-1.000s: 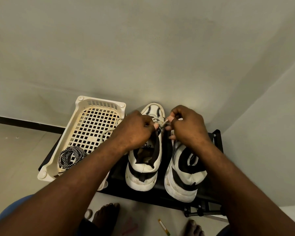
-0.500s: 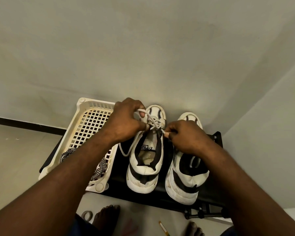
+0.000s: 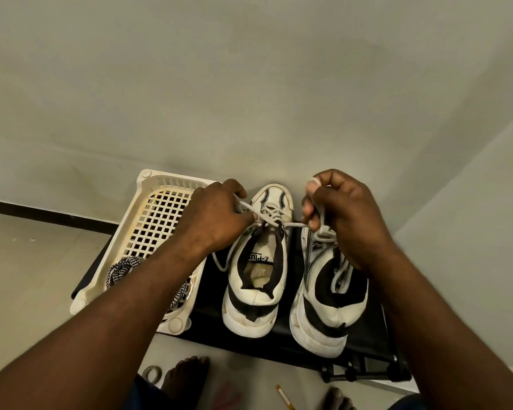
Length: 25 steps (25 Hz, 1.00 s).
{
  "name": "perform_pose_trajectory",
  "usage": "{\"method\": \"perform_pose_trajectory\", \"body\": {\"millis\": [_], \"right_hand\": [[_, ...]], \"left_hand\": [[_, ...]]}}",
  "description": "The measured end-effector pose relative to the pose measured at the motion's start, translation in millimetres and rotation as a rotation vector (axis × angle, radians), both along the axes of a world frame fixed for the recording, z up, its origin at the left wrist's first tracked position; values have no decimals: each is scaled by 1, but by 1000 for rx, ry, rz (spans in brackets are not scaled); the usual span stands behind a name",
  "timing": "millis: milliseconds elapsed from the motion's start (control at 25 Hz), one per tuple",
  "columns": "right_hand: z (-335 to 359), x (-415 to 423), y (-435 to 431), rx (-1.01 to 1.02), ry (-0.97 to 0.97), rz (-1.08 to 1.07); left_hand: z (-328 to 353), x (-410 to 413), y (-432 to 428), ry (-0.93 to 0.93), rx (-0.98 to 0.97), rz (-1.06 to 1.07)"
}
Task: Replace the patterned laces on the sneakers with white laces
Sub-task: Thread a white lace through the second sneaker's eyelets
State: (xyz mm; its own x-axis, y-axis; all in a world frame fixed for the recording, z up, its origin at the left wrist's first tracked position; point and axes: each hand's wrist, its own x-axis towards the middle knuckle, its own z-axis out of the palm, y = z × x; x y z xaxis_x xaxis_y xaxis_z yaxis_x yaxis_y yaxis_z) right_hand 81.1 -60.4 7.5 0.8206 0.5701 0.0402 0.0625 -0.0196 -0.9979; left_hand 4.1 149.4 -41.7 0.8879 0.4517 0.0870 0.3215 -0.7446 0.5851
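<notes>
Two white-and-black sneakers stand side by side on a black bench (image 3: 285,335), heels toward me. The left sneaker (image 3: 256,279) carries a white lace (image 3: 274,218) through its eyelets. My left hand (image 3: 216,216) grips one end of that lace at the sneaker's left. My right hand (image 3: 341,214) holds the other end, pulled taut to the right, above the right sneaker (image 3: 326,303), which also has a white lace. The black-and-white patterned laces (image 3: 122,269) lie in the cream basket (image 3: 157,208) at the left, partly hidden by my left forearm.
The wall stands right behind the bench and a second wall closes in on the right. My bare feet (image 3: 184,377), a ring of tape (image 3: 151,372) and an orange stick (image 3: 285,396) are on the floor in front.
My hands have drawn apart: the right hand rose up and to the right with its lace end, and the lace across the left sneaker is now stretched tight.
</notes>
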Motion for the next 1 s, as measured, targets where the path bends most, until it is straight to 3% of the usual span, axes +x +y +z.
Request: {"method": "perform_pose_trajectory", "body": {"millis": [80, 120, 200, 280, 360, 400, 520, 600, 880, 920, 1000], "right_hand": [[-10, 5, -1, -548, -344, -127], [-16, 5, 0, -739, -450, -84], [-25, 2, 5, -960, -528, 31], [-32, 4, 9, -1030, -578, 71], [-31, 6, 9, -901, -571, 75], [-28, 6, 8, -730, -499, 80], [-7, -2, -2, 115, 10, 272], [4, -6, -6, 437, 215, 324], [-5, 1, -4, 219, 14, 113], [-5, 1, -3, 185, -37, 112], [-7, -2, -1, 84, -184, 114]], "left_hand": [[6, -3, -3, -3, -30, 62], [9, -5, -5, 43, -43, 64], [12, -8, -7, 156, -75, 1], [14, -10, -10, 195, -177, -65], [15, -12, -13, 185, -231, -85], [15, -12, -14, 178, -237, -81], [14, -11, -14, 175, -251, -73], [13, -10, -13, 174, -227, -69], [14, -10, -15, 85, -189, -82], [17, -10, -14, -1, -251, -63], [28, -9, -17, -186, -627, -47]]}}
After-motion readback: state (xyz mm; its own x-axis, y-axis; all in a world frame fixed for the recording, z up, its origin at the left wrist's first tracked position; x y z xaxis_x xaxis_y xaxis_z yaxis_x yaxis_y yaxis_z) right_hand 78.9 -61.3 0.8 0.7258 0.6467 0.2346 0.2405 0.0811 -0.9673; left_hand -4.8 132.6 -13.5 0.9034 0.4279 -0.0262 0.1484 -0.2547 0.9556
